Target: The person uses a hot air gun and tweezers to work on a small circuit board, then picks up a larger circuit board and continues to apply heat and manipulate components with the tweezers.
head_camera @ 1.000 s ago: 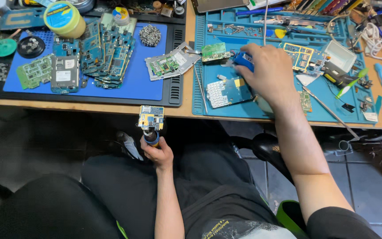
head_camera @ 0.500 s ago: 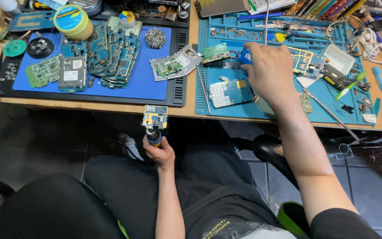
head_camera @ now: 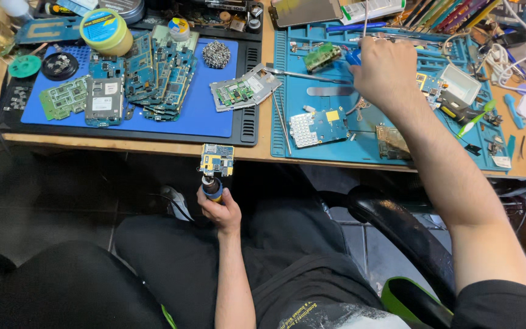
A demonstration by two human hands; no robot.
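Here, circuit board [head_camera: 217, 159] above left hand [head_camera: 219, 207]

Wooden workbench [head_camera: 153, 148], black chair [head_camera: 397, 225], grey tiled floor [head_camera: 366, 250].

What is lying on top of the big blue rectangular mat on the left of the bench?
On the blue rectangular mat lie a heap of blue circuit boards, a green circuit board and a ball of metal wool. The heap covers the mat beneath, so anything under it is unseen.
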